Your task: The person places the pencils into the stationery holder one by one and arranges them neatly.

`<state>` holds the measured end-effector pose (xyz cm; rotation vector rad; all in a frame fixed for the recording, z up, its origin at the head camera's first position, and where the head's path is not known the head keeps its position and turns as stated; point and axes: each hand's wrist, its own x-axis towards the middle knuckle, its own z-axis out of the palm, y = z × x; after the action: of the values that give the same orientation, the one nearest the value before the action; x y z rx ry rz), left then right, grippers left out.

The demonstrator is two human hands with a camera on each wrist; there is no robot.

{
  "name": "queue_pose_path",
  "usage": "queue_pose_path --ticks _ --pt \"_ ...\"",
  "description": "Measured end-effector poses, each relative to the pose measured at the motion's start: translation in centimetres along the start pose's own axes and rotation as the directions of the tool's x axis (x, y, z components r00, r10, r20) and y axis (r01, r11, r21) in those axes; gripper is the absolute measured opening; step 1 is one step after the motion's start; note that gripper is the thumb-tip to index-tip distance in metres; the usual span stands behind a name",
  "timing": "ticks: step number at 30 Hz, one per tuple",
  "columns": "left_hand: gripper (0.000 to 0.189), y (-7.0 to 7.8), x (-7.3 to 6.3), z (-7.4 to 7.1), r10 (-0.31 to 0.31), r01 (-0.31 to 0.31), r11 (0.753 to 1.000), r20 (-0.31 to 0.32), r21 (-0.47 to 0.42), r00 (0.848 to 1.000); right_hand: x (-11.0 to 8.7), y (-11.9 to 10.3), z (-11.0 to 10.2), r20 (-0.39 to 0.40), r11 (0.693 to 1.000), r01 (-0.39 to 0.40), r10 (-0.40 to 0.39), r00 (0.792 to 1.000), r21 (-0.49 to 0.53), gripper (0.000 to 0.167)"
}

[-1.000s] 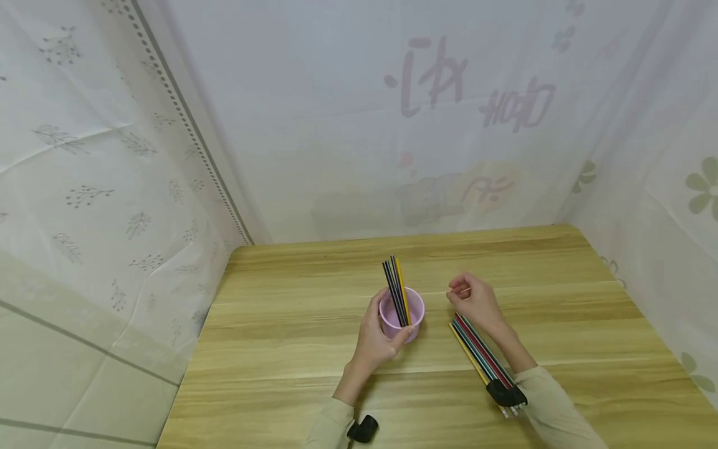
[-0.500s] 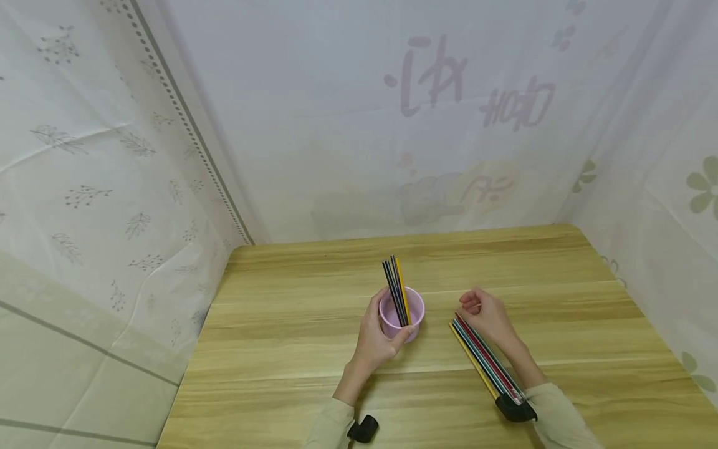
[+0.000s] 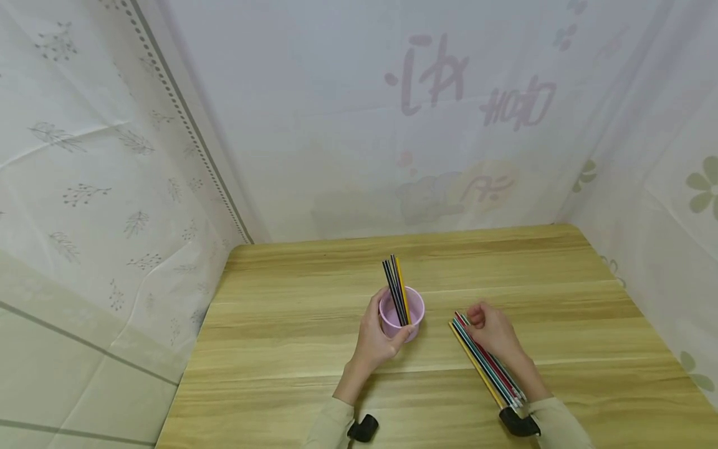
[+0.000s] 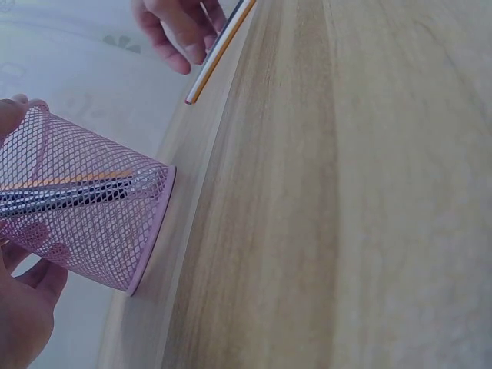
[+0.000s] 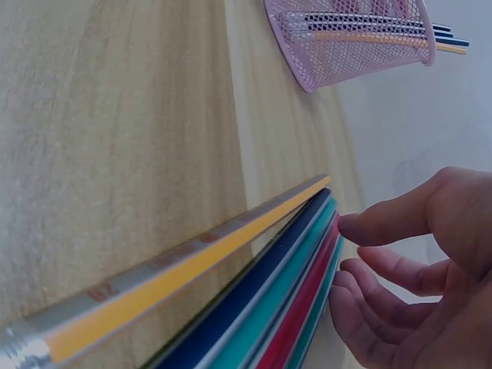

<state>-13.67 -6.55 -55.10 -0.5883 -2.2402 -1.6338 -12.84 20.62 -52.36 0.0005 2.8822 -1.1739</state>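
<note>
A pink mesh pencil cup [image 3: 416, 307] stands on the table, gripped around its side by my left hand [image 3: 377, 340]. Black pencils and a yellow one [image 3: 401, 284] lean inside it, tips of the bundle above the rim. To the right, several loose pencils lie side by side in a slanting row: a yellow pencil [image 5: 207, 250], dark blue, green and a red pencil [image 5: 301, 315]. My right hand [image 3: 493, 330] is over their far ends. In the right wrist view its thumb is right at the red pencil's end, the curved fingers [image 5: 384, 307] beside the green one.
The wood-grain table [image 3: 291, 299] meets pale patterned curtains [image 3: 336, 156] at its back and sides. A black wrist strap piece [image 3: 363, 429] is at the left sleeve, another black piece [image 3: 519, 423] at the right sleeve, near the pencils' eraser ends.
My right hand has come down and back toward me, from beyond the loose pencils to over their far ends. My left hand and the pencil cup have stayed in place.
</note>
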Motion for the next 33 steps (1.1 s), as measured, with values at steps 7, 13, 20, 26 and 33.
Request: queue_pose_path --ticks 7,13,20,26,33 --pt "0.09 0.1 0.0 0.0 -0.013 0.013 1.0 0.017 0.017 1.0 0.0 0.4 0.0 0.037 0.998 -0.041 0.042 0.998 -0.043 0.025" --pt "0.089 -0.1 -0.1 0.1 -0.01 0.01 1.0 0.006 0.019 1.0 0.3 0.6 0.1 0.067 0.996 -0.046 0.052 0.996 -0.08 0.02" --pt "0.089 -0.1 -0.1 0.1 -0.004 0.004 1.0 0.004 0.023 1.0 0.1 0.1 -0.3 0.093 0.998 -0.016 0.022 0.995 -0.067 0.016" --pt "0.09 0.0 0.0 0.0 -0.034 0.033 0.999 0.014 0.028 0.999 0.0 -0.9 -0.8 0.086 0.999 0.028 -0.024 0.996 -0.047 0.016" --pt "0.09 0.1 -0.1 -0.1 -0.054 0.053 0.998 0.024 0.039 0.998 0.1 -2.6 -1.4 0.06 0.997 0.067 -0.066 0.996 -0.026 0.017"
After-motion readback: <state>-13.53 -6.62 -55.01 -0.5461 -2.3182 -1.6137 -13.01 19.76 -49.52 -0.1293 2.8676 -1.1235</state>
